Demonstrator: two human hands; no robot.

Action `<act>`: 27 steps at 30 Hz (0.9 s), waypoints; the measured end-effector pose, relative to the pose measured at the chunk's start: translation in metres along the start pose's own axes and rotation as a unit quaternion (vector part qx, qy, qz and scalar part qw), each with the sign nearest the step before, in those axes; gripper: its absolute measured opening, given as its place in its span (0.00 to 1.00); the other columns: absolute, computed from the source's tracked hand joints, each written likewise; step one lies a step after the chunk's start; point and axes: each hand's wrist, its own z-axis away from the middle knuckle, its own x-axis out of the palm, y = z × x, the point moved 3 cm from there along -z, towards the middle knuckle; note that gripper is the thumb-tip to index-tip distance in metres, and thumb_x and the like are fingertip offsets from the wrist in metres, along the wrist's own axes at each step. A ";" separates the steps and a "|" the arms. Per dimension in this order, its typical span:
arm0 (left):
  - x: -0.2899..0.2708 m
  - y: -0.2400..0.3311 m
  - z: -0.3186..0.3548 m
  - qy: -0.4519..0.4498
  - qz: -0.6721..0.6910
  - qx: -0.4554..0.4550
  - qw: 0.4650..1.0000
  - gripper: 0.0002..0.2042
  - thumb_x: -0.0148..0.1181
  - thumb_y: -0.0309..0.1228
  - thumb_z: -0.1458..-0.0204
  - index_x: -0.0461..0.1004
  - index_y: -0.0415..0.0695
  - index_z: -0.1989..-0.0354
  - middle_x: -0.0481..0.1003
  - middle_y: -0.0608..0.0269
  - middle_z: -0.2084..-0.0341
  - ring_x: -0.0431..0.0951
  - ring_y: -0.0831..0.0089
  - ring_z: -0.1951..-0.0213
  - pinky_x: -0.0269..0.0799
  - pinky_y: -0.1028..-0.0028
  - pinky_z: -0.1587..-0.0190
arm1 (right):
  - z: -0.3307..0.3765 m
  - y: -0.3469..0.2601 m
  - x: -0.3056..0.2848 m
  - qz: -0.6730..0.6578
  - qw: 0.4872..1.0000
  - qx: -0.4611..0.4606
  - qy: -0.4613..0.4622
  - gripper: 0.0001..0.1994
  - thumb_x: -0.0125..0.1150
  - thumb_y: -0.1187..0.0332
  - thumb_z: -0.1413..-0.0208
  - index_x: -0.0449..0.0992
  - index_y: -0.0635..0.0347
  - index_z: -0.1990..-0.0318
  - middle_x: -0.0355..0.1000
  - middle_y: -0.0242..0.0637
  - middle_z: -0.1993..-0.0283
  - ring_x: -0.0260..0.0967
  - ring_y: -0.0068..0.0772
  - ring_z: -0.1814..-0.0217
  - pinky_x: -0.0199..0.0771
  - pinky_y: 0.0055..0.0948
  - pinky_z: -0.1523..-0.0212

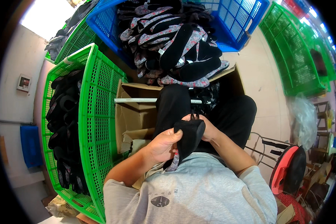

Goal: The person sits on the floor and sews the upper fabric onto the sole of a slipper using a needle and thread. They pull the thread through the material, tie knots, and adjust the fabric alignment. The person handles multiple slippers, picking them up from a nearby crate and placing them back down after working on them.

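Note:
My left hand point(163, 145) and my right hand point(208, 128) both grip one black slipper point(188, 138) with a floral fabric edge, held sole-out over my lap. The left hand clasps its lower side, thumb across the sole. The right hand holds the far side, mostly hidden behind the slipper. My black-trousered knees sit just beyond it.
A blue crate point(235, 22) ahead overflows with a heap of black and floral slippers point(175, 48). A green crate point(97, 123) at my left holds black slippers. An open cardboard box point(136, 115) with a white rod point(138, 100) stands between. More green crates point(295, 63) sit at right, near a red-and-black disc point(289, 170).

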 end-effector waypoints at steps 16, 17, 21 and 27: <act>-0.016 0.007 -0.041 0.254 -0.157 0.392 0.870 0.07 0.55 0.27 0.38 0.74 0.45 0.53 0.79 0.68 0.63 0.76 0.81 0.69 0.72 0.79 0.68 | 0.007 0.035 -0.006 -0.101 0.984 -0.052 0.137 0.12 0.65 0.59 0.41 0.69 0.51 0.56 0.64 0.22 0.71 0.54 0.12 0.80 0.50 0.14 0.82; -0.017 0.008 -0.045 0.300 -0.144 0.401 0.854 0.13 0.57 0.27 0.39 0.66 0.45 0.78 0.72 0.70 0.76 0.73 0.81 0.75 0.72 0.77 0.73 | 0.007 0.037 -0.007 -0.090 0.986 -0.044 0.137 0.14 0.65 0.58 0.41 0.69 0.50 0.56 0.62 0.21 0.72 0.52 0.13 0.80 0.49 0.15 0.82; -0.045 0.006 -0.055 0.327 -0.235 0.431 0.808 0.18 0.58 0.28 0.39 0.61 0.44 0.82 0.67 0.68 0.82 0.74 0.80 0.79 0.72 0.75 0.76 | 0.007 0.040 -0.010 -0.093 0.985 -0.010 0.147 0.13 0.67 0.59 0.42 0.69 0.49 0.56 0.64 0.22 0.71 0.53 0.13 0.79 0.50 0.15 0.81; -0.039 0.009 -0.055 0.379 -0.359 0.419 0.743 0.21 0.60 0.28 0.40 0.58 0.40 0.84 0.63 0.67 0.88 0.77 0.77 0.80 0.68 0.74 0.80 | 0.007 0.043 -0.021 -0.044 0.991 0.042 0.123 0.12 0.70 0.69 0.46 0.70 0.50 0.60 0.68 0.22 0.70 0.56 0.11 0.78 0.52 0.15 0.80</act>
